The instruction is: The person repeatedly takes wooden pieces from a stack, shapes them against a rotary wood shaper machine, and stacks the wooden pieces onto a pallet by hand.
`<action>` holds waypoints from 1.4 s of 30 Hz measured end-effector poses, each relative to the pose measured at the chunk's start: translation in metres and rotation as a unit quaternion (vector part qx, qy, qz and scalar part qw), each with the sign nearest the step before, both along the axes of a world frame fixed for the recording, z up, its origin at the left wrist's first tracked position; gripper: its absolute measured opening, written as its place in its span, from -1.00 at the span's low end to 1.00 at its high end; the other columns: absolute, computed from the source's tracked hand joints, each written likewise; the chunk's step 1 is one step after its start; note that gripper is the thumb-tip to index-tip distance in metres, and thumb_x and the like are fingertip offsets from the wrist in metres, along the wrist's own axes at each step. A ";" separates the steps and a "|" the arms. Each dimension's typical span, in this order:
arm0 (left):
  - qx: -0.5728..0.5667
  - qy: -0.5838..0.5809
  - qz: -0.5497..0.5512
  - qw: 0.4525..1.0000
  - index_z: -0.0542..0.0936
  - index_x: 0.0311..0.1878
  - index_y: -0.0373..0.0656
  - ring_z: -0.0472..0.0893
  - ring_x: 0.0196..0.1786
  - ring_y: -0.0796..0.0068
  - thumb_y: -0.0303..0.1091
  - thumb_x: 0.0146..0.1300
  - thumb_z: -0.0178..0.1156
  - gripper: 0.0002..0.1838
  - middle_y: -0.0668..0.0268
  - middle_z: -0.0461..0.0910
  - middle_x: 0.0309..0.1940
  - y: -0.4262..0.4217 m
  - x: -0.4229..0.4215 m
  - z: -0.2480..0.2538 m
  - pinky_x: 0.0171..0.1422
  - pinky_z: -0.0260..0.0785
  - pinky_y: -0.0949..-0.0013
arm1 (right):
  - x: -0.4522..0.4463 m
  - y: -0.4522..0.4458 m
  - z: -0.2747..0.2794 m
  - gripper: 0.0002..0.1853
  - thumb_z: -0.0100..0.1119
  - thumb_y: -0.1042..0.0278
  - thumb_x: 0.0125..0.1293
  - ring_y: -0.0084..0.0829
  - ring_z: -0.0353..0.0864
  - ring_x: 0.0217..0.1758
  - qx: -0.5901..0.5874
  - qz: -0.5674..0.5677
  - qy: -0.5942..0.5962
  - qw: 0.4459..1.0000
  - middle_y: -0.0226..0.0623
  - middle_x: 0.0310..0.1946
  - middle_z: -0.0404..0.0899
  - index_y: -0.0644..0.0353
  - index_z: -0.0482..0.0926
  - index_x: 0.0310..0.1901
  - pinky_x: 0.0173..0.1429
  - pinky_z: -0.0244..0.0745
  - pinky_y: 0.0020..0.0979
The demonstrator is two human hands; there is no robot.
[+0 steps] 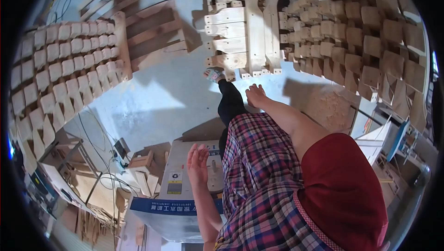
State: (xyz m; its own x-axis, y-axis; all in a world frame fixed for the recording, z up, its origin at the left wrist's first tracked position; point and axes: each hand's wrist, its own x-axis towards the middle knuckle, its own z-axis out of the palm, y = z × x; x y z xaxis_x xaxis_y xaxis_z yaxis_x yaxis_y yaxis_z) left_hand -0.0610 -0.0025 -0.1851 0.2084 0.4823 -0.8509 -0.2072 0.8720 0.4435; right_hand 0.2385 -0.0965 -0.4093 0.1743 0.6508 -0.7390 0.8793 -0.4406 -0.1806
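Several rows of stacked wooden pieces point(64, 68) curve down the far left, and beside them comes a slatted wooden frame point(155, 32) on the pale floor. Moving across, here's the white machine point(182, 151), a dark blue band point(162, 206) with printing along its edge, sitting right behind the left hand point(198, 162) as the camera sees it; whether skin meets metal is impossible to tell. That hand is up, palm partly showing, fingers close together and gently bent, nothing in its grasp, the forearm rising from the bottom edge. Further up, a patterned shoe point(214, 75) pokes out beyond a dark trouser leg point(231, 96), just beside the pale boards point(253, 33), some lying crosswise, others lengthwise. Those boards lie just beyond the right hand point(255, 96), a gap of floor between. And this hand? Loosely curled, fingers half bent, no object visible in it, the bare arm reaching forward from a red sleeve point(344, 181) past the plaid garment point(263, 149). Far right, more stacked pieces point(356, 33) tower in rows.
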 end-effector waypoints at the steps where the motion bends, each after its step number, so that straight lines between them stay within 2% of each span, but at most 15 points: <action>1: 0.005 0.000 0.008 1.000 0.37 0.16 -0.28 0.56 -0.10 0.40 -0.40 0.34 0.02 -0.65 0.12 0.56 -0.08 0.000 -0.005 -0.003 0.04 0.38 0.46 | -0.005 0.004 -0.018 -0.80 0.03 0.37 0.05 -0.10 0.39 -0.03 0.018 0.029 -0.007 0.999 -0.10 -0.21 0.53 0.22 0.58 -0.30 0.08 0.20 -0.06; 3: -0.008 0.007 0.024 1.000 0.37 0.15 -0.29 0.56 -0.10 0.40 -0.39 0.34 0.02 -0.65 0.12 0.56 -0.08 -0.007 -0.019 -0.014 0.04 0.37 0.46 | -0.015 0.018 -0.041 -0.81 0.04 0.34 0.05 -0.12 0.41 -0.06 0.031 0.061 -0.012 0.998 -0.11 -0.24 0.54 0.21 0.59 -0.35 0.08 0.20 -0.05; 7: -0.053 0.020 0.052 0.997 0.38 0.15 -0.29 0.56 -0.09 0.40 -0.39 0.33 0.03 -0.65 0.12 0.56 -0.08 -0.017 -0.031 -0.058 0.04 0.36 0.46 | -0.050 0.122 -0.072 -0.76 0.00 0.29 0.07 -0.10 0.45 -0.08 0.103 0.242 -0.087 0.961 -0.09 -0.29 0.56 0.15 0.62 -0.30 0.04 0.22 -0.02; 9: -0.083 0.032 0.062 0.994 0.38 0.14 -0.29 0.55 -0.09 0.40 -0.38 0.33 0.03 -0.65 0.12 0.56 -0.08 -0.020 -0.024 -0.088 0.04 0.35 0.47 | -0.079 0.175 -0.150 -0.72 -0.03 0.30 0.10 -0.08 0.42 -0.01 0.106 0.173 -0.033 0.979 0.00 -0.17 0.54 0.19 0.60 -0.22 0.08 0.19 -0.05; 10: -0.099 0.037 0.066 0.992 0.39 0.14 -0.29 0.55 -0.09 0.40 -0.38 0.32 0.04 -0.65 0.13 0.56 -0.09 -0.020 -0.020 -0.107 0.04 0.35 0.47 | -0.100 0.188 -0.209 -0.68 -0.07 0.34 0.14 -0.04 0.36 0.07 0.412 0.112 -0.042 0.903 0.10 -0.04 0.47 0.30 0.55 -0.14 0.17 0.14 0.00; 12: -0.127 0.044 0.073 0.988 0.39 0.13 -0.29 0.55 -0.09 0.40 -0.38 0.32 0.04 -0.65 0.13 0.57 -0.09 -0.017 -0.011 -0.140 0.04 0.34 0.47 | -0.116 0.238 -0.209 -0.64 -0.12 0.35 0.17 -0.03 0.30 0.15 0.267 0.282 -0.055 0.920 0.14 0.04 0.41 0.37 0.51 -0.07 0.25 0.06 0.07; 13: -0.140 0.046 0.077 0.986 0.40 0.13 -0.29 0.55 -0.09 0.40 -0.38 0.32 0.04 -0.65 0.13 0.57 -0.09 -0.013 -0.004 -0.157 0.04 0.34 0.47 | -0.123 0.259 -0.218 -0.62 -0.12 0.32 0.19 -0.01 0.27 0.16 0.286 0.315 -0.064 0.903 0.14 0.04 0.41 0.38 0.50 -0.06 0.29 -0.02 0.14; 14: -0.154 0.047 0.081 0.984 0.40 0.12 -0.29 0.55 -0.09 0.40 -0.38 0.32 0.04 -0.66 0.13 0.57 -0.09 -0.010 0.002 -0.172 0.04 0.34 0.47 | -0.119 0.293 -0.232 -0.62 -0.11 0.31 0.18 -0.01 0.26 0.17 0.105 0.373 0.039 0.921 0.14 0.03 0.41 0.36 0.52 -0.07 0.29 -0.03 0.16; 15: -0.170 0.047 0.084 0.981 0.40 0.12 -0.29 0.55 -0.09 0.40 -0.37 0.32 0.04 -0.66 0.13 0.57 -0.09 -0.010 0.005 -0.183 0.04 0.33 0.48 | -0.106 0.324 -0.221 -0.62 -0.11 0.29 0.17 -0.01 0.25 0.18 -0.083 0.409 0.140 0.898 0.15 0.02 0.42 0.35 0.53 -0.08 0.28 -0.04 0.18; 17: -0.185 0.041 0.083 0.978 0.41 0.12 -0.29 0.55 -0.09 0.40 -0.37 0.31 0.04 -0.66 0.13 0.57 -0.09 -0.008 0.007 -0.204 0.04 0.33 0.48 | -0.099 0.270 -0.288 -0.60 -0.11 0.26 0.18 0.00 0.22 0.22 0.033 0.372 -0.083 0.924 0.16 0.08 0.39 0.33 0.53 -0.04 0.30 -0.09 0.20; 20: -0.172 0.041 0.087 0.980 0.41 0.12 -0.29 0.55 -0.08 0.40 -0.36 0.31 0.05 -0.65 0.14 0.57 -0.09 0.001 0.000 -0.221 0.05 0.32 0.47 | -0.087 0.237 -0.313 -0.58 -0.12 0.25 0.20 -0.01 0.22 0.23 0.018 0.381 -0.094 0.920 0.13 0.10 0.38 0.33 0.51 -0.02 0.30 -0.09 0.19; 31: -0.144 0.067 0.067 0.985 0.40 0.14 -0.29 0.54 -0.06 0.39 -0.33 0.32 0.05 -0.63 0.12 0.56 -0.08 0.029 -0.005 -0.201 0.09 0.32 0.44 | -0.047 0.233 -0.286 -0.53 -0.18 0.21 0.28 -0.04 0.20 0.29 0.106 0.430 -0.181 0.878 0.01 0.22 0.32 0.34 0.40 0.12 0.32 -0.13 0.13; 37: -0.157 0.036 0.049 0.986 0.39 0.15 -0.28 0.55 -0.07 0.37 -0.31 0.32 0.06 -0.62 0.11 0.56 -0.08 0.047 0.014 -0.184 0.08 0.34 0.43 | -0.004 0.251 -0.236 -0.61 -0.17 0.29 0.26 -0.06 0.23 0.27 0.059 0.230 -0.145 0.960 0.00 0.21 0.29 0.30 0.43 0.05 0.26 0.01 0.09; 40: -0.153 0.035 0.042 0.987 0.39 0.15 -0.28 0.55 -0.07 0.37 -0.31 0.33 0.06 -0.61 0.10 0.56 -0.08 0.052 0.020 -0.177 0.07 0.35 0.43 | 0.035 0.233 -0.222 -0.60 -0.15 0.31 0.25 -0.06 0.26 0.24 0.092 0.224 -0.094 0.966 -0.01 0.23 0.25 0.27 0.40 0.08 0.25 0.08 0.03; 42: -0.152 0.034 0.036 0.987 0.38 0.15 -0.28 0.55 -0.07 0.37 -0.31 0.33 0.06 -0.62 0.10 0.56 -0.08 0.055 0.022 -0.167 0.07 0.35 0.43 | 0.048 0.210 -0.220 -0.56 -0.11 0.28 0.23 -0.05 0.26 0.23 0.155 0.202 -0.133 0.958 -0.02 0.24 0.21 0.25 0.33 0.14 0.23 0.12 0.00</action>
State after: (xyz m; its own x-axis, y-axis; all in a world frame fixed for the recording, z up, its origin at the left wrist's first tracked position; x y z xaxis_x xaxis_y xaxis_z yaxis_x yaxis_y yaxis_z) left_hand -0.0388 0.0521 -0.3519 0.1197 0.2132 -0.9696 -0.2529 0.9510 0.1779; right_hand 0.2861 0.1134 -0.6296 0.0172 0.8857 -0.4639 0.9999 -0.0160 0.0066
